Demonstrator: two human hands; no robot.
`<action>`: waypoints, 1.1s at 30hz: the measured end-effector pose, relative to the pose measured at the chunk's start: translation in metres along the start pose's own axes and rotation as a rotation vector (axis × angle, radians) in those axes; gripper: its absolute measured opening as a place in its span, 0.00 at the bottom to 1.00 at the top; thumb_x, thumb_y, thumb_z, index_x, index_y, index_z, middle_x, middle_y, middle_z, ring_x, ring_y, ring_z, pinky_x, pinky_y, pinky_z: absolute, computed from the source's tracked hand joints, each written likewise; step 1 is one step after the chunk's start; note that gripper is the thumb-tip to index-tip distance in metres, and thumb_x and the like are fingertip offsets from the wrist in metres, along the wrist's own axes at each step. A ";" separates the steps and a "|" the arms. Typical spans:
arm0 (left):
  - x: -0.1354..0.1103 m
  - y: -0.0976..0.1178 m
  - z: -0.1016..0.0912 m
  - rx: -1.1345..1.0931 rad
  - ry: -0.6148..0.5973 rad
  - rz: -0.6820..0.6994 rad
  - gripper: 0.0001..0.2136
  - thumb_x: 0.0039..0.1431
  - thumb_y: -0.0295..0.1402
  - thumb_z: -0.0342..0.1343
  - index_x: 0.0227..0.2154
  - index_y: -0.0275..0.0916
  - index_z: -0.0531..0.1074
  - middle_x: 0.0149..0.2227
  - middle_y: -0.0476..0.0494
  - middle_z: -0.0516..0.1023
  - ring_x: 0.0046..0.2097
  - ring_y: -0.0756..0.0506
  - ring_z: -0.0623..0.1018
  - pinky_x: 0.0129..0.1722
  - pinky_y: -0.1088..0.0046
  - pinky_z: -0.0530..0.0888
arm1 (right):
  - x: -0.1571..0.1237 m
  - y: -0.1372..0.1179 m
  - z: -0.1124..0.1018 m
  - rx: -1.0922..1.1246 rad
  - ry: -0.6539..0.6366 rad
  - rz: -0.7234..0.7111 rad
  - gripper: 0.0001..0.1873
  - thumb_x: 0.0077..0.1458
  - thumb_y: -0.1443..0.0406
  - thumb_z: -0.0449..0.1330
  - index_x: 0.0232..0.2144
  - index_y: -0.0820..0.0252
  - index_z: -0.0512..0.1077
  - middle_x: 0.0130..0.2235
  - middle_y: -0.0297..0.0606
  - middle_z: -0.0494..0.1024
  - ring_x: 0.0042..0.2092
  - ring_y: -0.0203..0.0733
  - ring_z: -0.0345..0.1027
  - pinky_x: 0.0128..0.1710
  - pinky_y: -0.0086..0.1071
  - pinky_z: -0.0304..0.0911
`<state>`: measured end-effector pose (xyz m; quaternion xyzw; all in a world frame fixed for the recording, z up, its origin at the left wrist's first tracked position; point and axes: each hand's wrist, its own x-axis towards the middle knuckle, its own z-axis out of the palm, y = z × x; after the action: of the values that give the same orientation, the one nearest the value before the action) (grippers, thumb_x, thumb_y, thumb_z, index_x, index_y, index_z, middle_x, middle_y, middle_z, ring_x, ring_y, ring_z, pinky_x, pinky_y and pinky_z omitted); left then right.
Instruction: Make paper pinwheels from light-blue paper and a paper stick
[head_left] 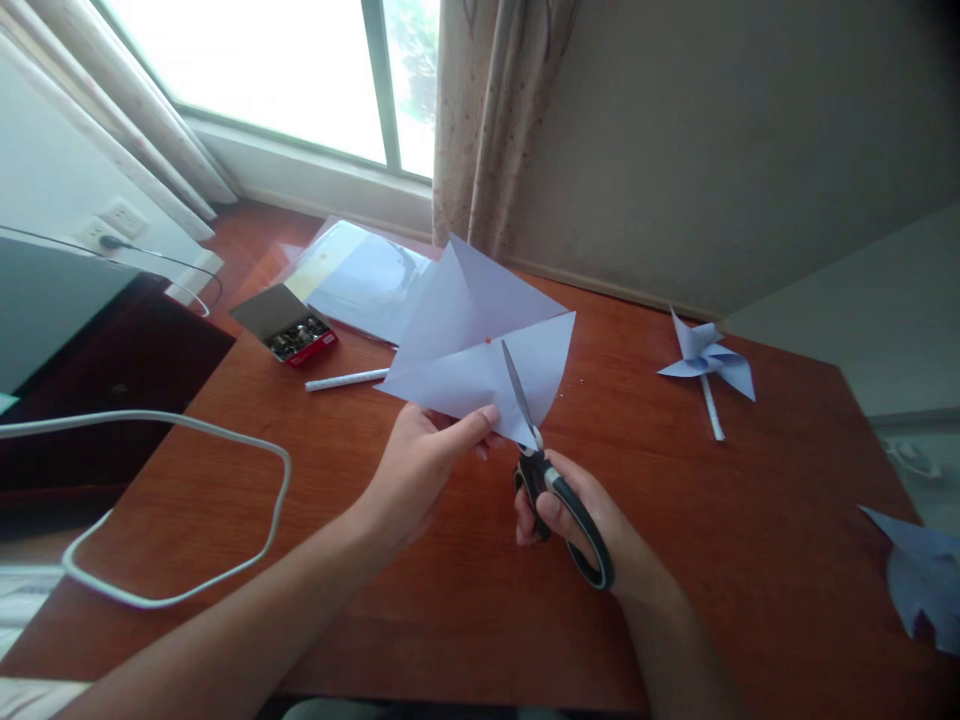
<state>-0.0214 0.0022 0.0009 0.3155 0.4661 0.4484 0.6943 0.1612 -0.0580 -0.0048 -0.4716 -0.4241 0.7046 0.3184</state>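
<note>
A white sheet of paper, with slits cut into it and a small orange dot near its middle, is raised above the table. My left hand pinches its near edge, thumb on top. In my right hand are black-handled scissors, my fingers through the loops. The scissors' blades straddle the near right corner of the paper, one blade showing on top and pointing toward the orange dot; the other is hidden beneath.
On the brown table lie a rolled paper stick, an opened box of metal pins and a clear plastic folder. A paper pinwheel lies at right, more folded paper at the right edge. A white cable loops at left.
</note>
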 end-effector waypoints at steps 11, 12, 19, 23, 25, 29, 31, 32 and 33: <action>0.001 -0.001 0.001 0.042 0.035 0.028 0.10 0.52 0.34 0.68 0.22 0.35 0.75 0.22 0.49 0.77 0.26 0.52 0.72 0.25 0.79 0.66 | 0.002 0.003 -0.001 -0.017 0.028 -0.016 0.27 0.56 0.44 0.64 0.36 0.60 0.64 0.30 0.34 0.72 0.30 0.36 0.70 0.32 0.30 0.66; 0.001 -0.001 0.001 0.049 0.033 0.034 0.10 0.52 0.34 0.68 0.22 0.35 0.75 0.22 0.50 0.77 0.26 0.52 0.71 0.25 0.78 0.66 | 0.002 0.003 0.000 -0.018 0.029 -0.018 0.27 0.56 0.44 0.64 0.37 0.60 0.64 0.30 0.34 0.72 0.30 0.36 0.70 0.32 0.30 0.66; 0.000 -0.001 0.000 0.090 0.023 0.087 0.10 0.54 0.33 0.66 0.24 0.34 0.74 0.24 0.50 0.77 0.27 0.52 0.72 0.28 0.77 0.68 | 0.000 0.003 0.000 -0.019 0.035 -0.028 0.26 0.56 0.45 0.64 0.37 0.60 0.64 0.29 0.33 0.72 0.30 0.36 0.70 0.32 0.30 0.66; 0.000 0.000 0.000 0.115 0.017 0.128 0.10 0.55 0.33 0.66 0.25 0.35 0.74 0.25 0.51 0.77 0.29 0.51 0.73 0.30 0.77 0.69 | 0.001 0.005 -0.002 -0.025 0.039 -0.027 0.25 0.57 0.45 0.64 0.37 0.60 0.64 0.29 0.32 0.71 0.29 0.36 0.69 0.31 0.29 0.65; 0.001 0.000 0.000 0.119 0.016 0.147 0.09 0.54 0.33 0.66 0.25 0.35 0.74 0.25 0.52 0.77 0.29 0.51 0.73 0.29 0.78 0.69 | 0.002 0.006 -0.002 -0.025 0.038 -0.027 0.25 0.57 0.45 0.64 0.36 0.59 0.64 0.28 0.32 0.71 0.29 0.35 0.69 0.30 0.29 0.64; 0.002 0.001 0.001 0.125 0.012 0.194 0.09 0.54 0.31 0.66 0.23 0.36 0.73 0.25 0.52 0.76 0.29 0.52 0.72 0.28 0.78 0.68 | 0.002 0.007 -0.002 -0.024 0.033 -0.029 0.25 0.56 0.45 0.64 0.37 0.59 0.64 0.28 0.31 0.70 0.28 0.35 0.68 0.30 0.29 0.64; 0.002 0.001 0.001 0.127 0.013 0.209 0.10 0.54 0.31 0.66 0.22 0.36 0.73 0.25 0.52 0.76 0.29 0.51 0.72 0.28 0.77 0.68 | 0.002 0.006 -0.002 -0.029 0.036 -0.028 0.25 0.57 0.45 0.64 0.36 0.59 0.64 0.28 0.31 0.70 0.28 0.35 0.68 0.30 0.29 0.64; 0.002 0.001 0.001 0.127 0.014 0.213 0.10 0.54 0.30 0.66 0.21 0.36 0.73 0.25 0.52 0.76 0.28 0.51 0.72 0.28 0.77 0.68 | 0.002 0.006 -0.002 -0.032 0.039 -0.028 0.25 0.57 0.44 0.64 0.36 0.59 0.64 0.28 0.31 0.70 0.28 0.35 0.68 0.29 0.29 0.64; 0.003 0.002 0.001 0.126 0.014 0.215 0.10 0.54 0.30 0.66 0.21 0.36 0.73 0.25 0.52 0.76 0.28 0.51 0.72 0.28 0.77 0.68 | 0.002 0.005 -0.002 -0.034 0.043 -0.027 0.25 0.57 0.44 0.63 0.35 0.59 0.64 0.27 0.31 0.70 0.28 0.35 0.68 0.29 0.29 0.64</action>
<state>-0.0202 0.0052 0.0019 0.4036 0.4619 0.4922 0.6177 0.1618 -0.0584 -0.0104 -0.4861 -0.4354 0.6826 0.3289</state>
